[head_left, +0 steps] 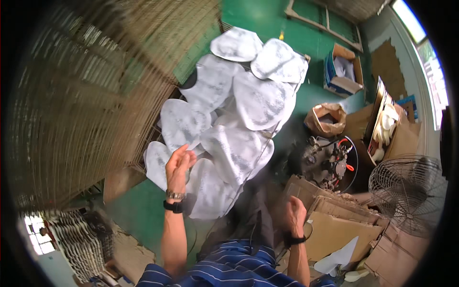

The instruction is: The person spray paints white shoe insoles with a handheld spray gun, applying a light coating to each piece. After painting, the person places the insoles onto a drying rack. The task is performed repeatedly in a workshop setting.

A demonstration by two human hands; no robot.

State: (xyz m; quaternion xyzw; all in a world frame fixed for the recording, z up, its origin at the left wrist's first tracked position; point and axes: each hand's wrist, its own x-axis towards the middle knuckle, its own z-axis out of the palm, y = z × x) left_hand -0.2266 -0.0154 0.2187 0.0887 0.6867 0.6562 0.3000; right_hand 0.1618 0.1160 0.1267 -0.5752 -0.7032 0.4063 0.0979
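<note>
Several white, rounded, flat pieces (263, 103) with grey speckled patches lie overlapping in a long pile in front of me. They look like thin sheet or fabric; I cannot tell which. My left hand (179, 165) is over the near left part of the pile, fingers loosely bent and apart, with nothing seen in it. Whether it touches the piece below (158, 165) I cannot tell. Off to the right, my right hand (295, 213) is beside stacked flat cardboard (342, 232), its fingers loosely curled and no object visible in them.
Tall wire racks (95, 105) line the left side. On the right stand an open box (358, 86), a brown paper bag (330, 128), a greasy machine part with hoses (330, 162) and a wire-caged fan (406, 191). A frame (330, 24) lies on the green floor (253, 14).
</note>
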